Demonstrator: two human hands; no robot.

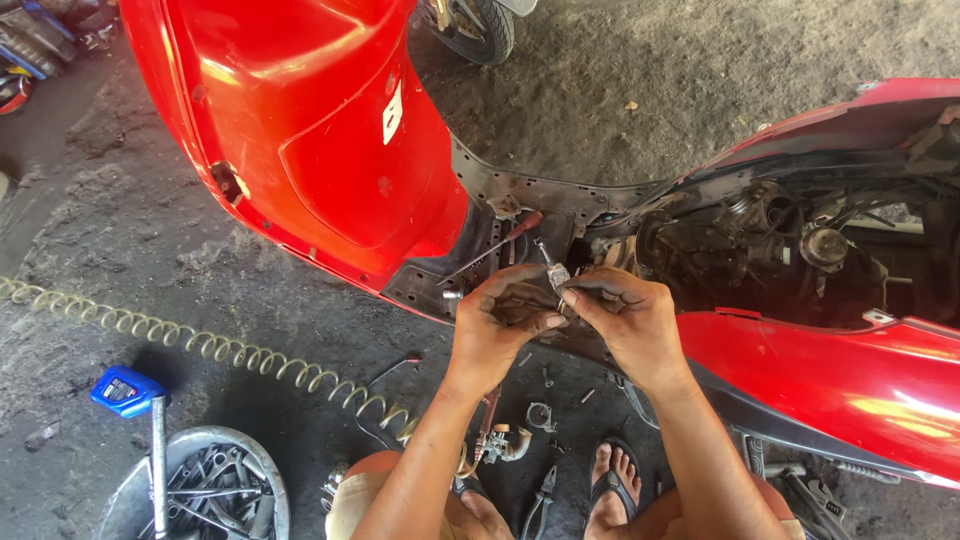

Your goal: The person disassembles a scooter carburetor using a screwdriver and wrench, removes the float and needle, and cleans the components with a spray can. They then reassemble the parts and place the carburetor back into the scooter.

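Both my hands meet over the floorboard (420, 285) of a red scooter (320, 140). My left hand (500, 320) and my right hand (625, 315) pinch a small metal part (556, 275) between their greasy fingertips. The part has a thin pin sticking up from it. A red-handled screwdriver (495, 245) lies on the floorboard just beyond my left hand. The scooter's engine bay (790, 240) stands uncovered to the right.
A coiled air hose (200, 345) runs across the dirt floor. A blue oil bottle (125, 390) and a round tray of wrenches (200, 490) sit at lower left. Pliers (540, 500), a clamp and small parts lie by my sandalled feet (615, 480). Another wheel (475, 25) stands behind.
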